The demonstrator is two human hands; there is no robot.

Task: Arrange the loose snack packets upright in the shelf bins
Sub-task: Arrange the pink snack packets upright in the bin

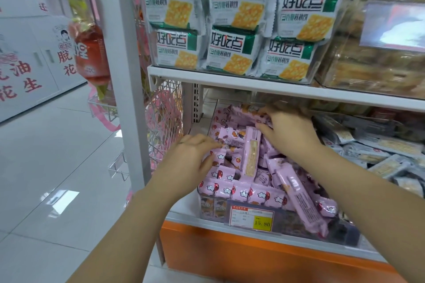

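The right hand (290,132) covered some pink packets (251,151); small print on the price tag (251,216) was unreadable; the upper-right bags (379,60) were blurred.

Both bare forearms reach forward, palms down. The left hand (192,158) sits nearer, fingers (202,141) bent; the right hand (291,132), farther in, pinches a pink snack packet (245,114).

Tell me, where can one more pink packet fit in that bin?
Barely anywhere inside. A small dark gap shows among the pink packets beside the left hand. Bare shelf lies between the bin and the white post. The bin's front right is heaped highest.
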